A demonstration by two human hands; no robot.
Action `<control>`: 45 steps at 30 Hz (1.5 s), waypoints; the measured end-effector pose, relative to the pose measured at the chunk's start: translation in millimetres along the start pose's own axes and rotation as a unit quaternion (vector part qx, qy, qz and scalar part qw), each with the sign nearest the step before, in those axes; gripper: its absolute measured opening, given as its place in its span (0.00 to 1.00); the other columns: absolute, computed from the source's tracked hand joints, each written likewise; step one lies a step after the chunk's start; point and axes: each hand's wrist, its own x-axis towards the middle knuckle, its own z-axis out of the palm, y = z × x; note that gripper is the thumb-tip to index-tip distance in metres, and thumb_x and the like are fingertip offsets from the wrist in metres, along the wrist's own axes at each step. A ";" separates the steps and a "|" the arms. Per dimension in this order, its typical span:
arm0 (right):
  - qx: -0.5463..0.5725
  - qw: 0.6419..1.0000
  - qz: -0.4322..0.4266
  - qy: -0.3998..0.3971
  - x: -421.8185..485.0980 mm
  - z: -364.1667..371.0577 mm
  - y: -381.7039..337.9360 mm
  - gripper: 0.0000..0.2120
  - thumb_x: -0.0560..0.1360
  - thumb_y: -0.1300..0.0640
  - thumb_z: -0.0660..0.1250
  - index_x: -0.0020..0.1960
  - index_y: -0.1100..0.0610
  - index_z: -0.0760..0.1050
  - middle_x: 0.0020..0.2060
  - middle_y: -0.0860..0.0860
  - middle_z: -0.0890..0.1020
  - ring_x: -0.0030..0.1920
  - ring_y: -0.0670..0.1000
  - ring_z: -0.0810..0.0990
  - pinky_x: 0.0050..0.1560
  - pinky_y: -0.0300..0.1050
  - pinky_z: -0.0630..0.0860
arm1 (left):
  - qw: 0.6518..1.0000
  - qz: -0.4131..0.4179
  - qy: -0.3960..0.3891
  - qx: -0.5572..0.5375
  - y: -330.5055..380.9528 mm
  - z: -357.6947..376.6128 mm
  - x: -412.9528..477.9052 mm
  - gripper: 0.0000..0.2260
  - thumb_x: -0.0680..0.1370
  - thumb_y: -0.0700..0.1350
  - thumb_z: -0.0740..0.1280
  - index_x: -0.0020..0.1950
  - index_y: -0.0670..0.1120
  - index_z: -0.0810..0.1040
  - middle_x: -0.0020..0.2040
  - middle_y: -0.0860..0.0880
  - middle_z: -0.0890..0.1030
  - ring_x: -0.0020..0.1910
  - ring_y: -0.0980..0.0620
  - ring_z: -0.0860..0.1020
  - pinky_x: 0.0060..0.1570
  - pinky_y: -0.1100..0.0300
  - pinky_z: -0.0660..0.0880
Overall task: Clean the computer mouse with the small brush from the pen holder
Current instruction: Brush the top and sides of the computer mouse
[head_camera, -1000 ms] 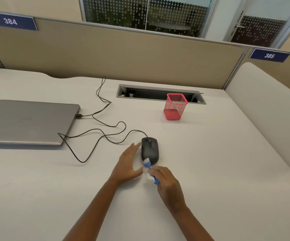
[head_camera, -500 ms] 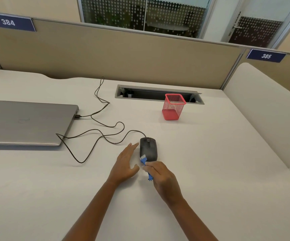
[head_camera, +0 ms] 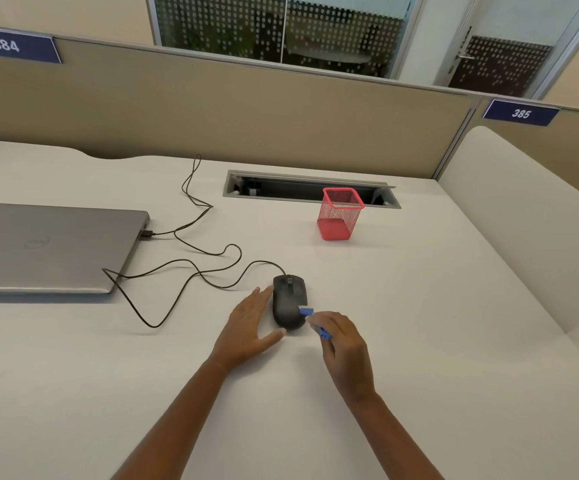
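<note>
A black wired computer mouse [head_camera: 288, 299] lies on the white desk [head_camera: 419, 341]. My left hand [head_camera: 250, 327] rests flat against the mouse's left side, fingers apart, thumb at its near end. My right hand [head_camera: 343, 348] pinches a small blue brush [head_camera: 310, 318]; its white bristles touch the mouse's right edge. The red mesh pen holder [head_camera: 340, 214] stands empty farther back, to the right.
A shut grey laptop [head_camera: 49, 247] lies at the left, with the mouse's black cable [head_camera: 191, 271] looping across the desk to it. A cable slot [head_camera: 310, 190] is set in the desk behind the holder. Beige partitions [head_camera: 246, 109] close off the back and right.
The brush has moved from the mouse's near left end across to its right edge, and my right hand shifted right with it. My left hand stays against the mouse.
</note>
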 end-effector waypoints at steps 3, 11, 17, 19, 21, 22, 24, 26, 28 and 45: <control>0.022 1.000 -0.007 -0.017 -10.2 0.2 3.8 0.11 0.65 0.74 0.68 0.45 0.64 0.80 0.41 0.58 0.84 0.44 0.47 0.78 0.51 0.37 0.74 | 1.000 0.007 -0.006 0.003 2.3 1.3 1.9 0.35 0.73 0.58 0.66 0.74 0.53 0.51 0.76 0.51 0.56 0.75 0.53 0.50 0.69 0.62 0.48; 0.084 0.993 0.079 0.013 0.2 -15.4 16.1 0.04 0.70 0.69 0.67 0.44 0.65 0.79 0.40 0.58 0.83 0.43 0.46 0.78 0.50 0.23 0.70 | 0.999 0.003 -0.045 0.009 6.0 -6.8 12.9 0.43 0.66 0.64 0.66 0.74 0.51 0.49 0.76 0.51 0.53 0.75 0.53 0.48 0.71 0.58 0.48; 0.148 0.973 0.173 0.046 60.6 1.7 26.1 0.05 0.71 0.69 0.68 0.45 0.63 0.80 0.43 0.57 0.85 0.42 0.48 0.80 0.45 0.21 0.70 | 0.998 -0.015 -0.057 0.003 7.5 -11.8 20.4 0.50 0.60 0.69 0.66 0.75 0.52 0.48 0.77 0.53 0.52 0.75 0.56 0.48 0.72 0.58 0.49; 0.147 0.971 0.186 0.032 77.8 8.9 29.7 0.04 0.72 0.68 0.67 0.45 0.64 0.80 0.44 0.58 0.85 0.42 0.50 0.80 0.44 0.19 0.69 | 0.998 -0.022 -0.052 -0.007 7.5 -13.1 22.0 0.53 0.57 0.72 0.64 0.75 0.51 0.48 0.76 0.53 0.51 0.75 0.55 0.50 0.72 0.57 0.51; 0.137 0.973 0.187 0.006 90.6 14.9 32.5 0.04 0.72 0.68 0.67 0.45 0.65 0.80 0.45 0.59 0.85 0.43 0.51 0.80 0.44 0.20 0.69 | 0.998 -0.025 -0.048 -0.013 7.4 -13.8 22.6 0.54 0.56 0.72 0.65 0.75 0.51 0.48 0.76 0.54 0.52 0.74 0.54 0.53 0.72 0.56 0.54; 0.134 0.973 0.189 -0.011 95.3 17.3 33.2 0.04 0.72 0.68 0.67 0.45 0.65 0.80 0.45 0.59 0.85 0.43 0.53 0.81 0.44 0.23 0.70 | 0.998 -0.026 -0.048 -0.014 7.3 -13.9 22.5 0.54 0.57 0.71 0.66 0.75 0.50 0.48 0.76 0.54 0.53 0.74 0.54 0.55 0.71 0.56 0.55; 0.131 0.971 0.194 -0.048 101.5 20.4 33.1 0.04 0.72 0.68 0.67 0.45 0.66 0.80 0.45 0.61 0.85 0.45 0.57 0.82 0.48 0.33 0.73 | 0.998 -0.028 -0.049 -0.017 7.3 -13.8 22.6 0.54 0.57 0.70 0.67 0.75 0.51 0.47 0.76 0.55 0.55 0.73 0.53 0.57 0.71 0.56 0.57; 0.125 0.971 0.190 -0.075 102.8 19.6 31.4 0.05 0.72 0.68 0.67 0.46 0.67 0.80 0.46 0.61 0.85 0.47 0.59 0.82 0.50 0.39 0.73 | 0.998 -0.029 -0.051 -0.019 7.2 -13.4 23.5 0.54 0.57 0.70 0.67 0.75 0.51 0.48 0.76 0.55 0.55 0.73 0.53 0.57 0.70 0.55 0.57; 0.119 0.973 0.176 -0.092 99.6 13.7 29.0 0.05 0.73 0.68 0.66 0.45 0.67 0.80 0.46 0.61 0.85 0.47 0.58 0.82 0.51 0.41 0.74 | 0.998 -0.025 -0.050 -0.017 6.6 -12.5 24.2 0.52 0.58 0.69 0.68 0.74 0.51 0.48 0.76 0.55 0.55 0.73 0.53 0.56 0.69 0.57 0.56; 0.112 0.965 0.170 -0.163 86.5 -30.0 24.1 0.05 0.72 0.69 0.66 0.45 0.66 0.81 0.44 0.59 0.85 0.42 0.51 0.79 0.43 0.20 0.68 | 0.999 -0.009 -0.043 -0.005 3.1 -10.4 24.0 0.50 0.59 0.70 0.66 0.74 0.52 0.50 0.76 0.56 0.52 0.74 0.53 0.55 0.70 0.57 0.54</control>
